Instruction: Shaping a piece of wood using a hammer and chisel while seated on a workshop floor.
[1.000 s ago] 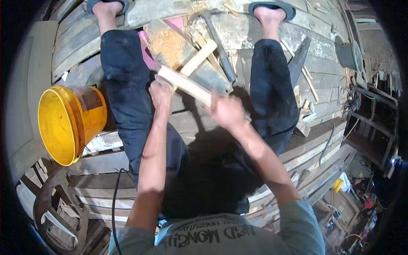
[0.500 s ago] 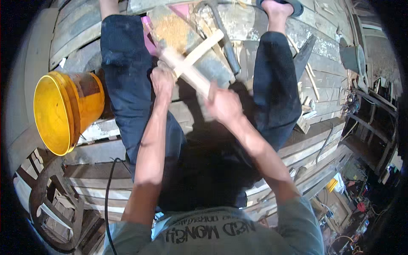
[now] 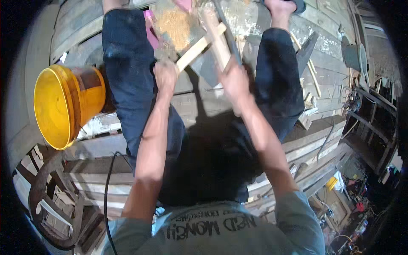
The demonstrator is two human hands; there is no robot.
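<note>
Pale, raw wood fills both of your hands. Your left hand (image 3: 165, 76) is curled into a fist around the near end of a straight, square-edged wooden strip (image 3: 193, 53), which slants up to the right between your knees. Your right hand (image 3: 235, 80) is wrapped around the lower end of a thicker wooden block (image 3: 216, 40), and that block crosses in front of the strip near its far tip. Whether the 2 pieces touch there, you cannot tell.

Beyond them lies a flat slab (image 3: 173, 27), rough and tan-orange on its upper part and smoother grey lower down, with a thin pink piece (image 3: 151, 30) by its left edge. Weathered planks (image 3: 250, 21), scuffed with whitish patches, spread around it. Left of your dark cloth trousers (image 3: 127, 59) is a round, glossy yellow bucket (image 3: 53, 108), its mouth turned outward.

Motion blur softens the block, so its upper end and grain are hard to make out. Your fingertips are mostly hidden behind your knuckles. A dark bar (image 3: 227, 25) is partly covered by the block, your feet are cut off at the top edge, and deep shadow swallows the space between your thighs.
</note>
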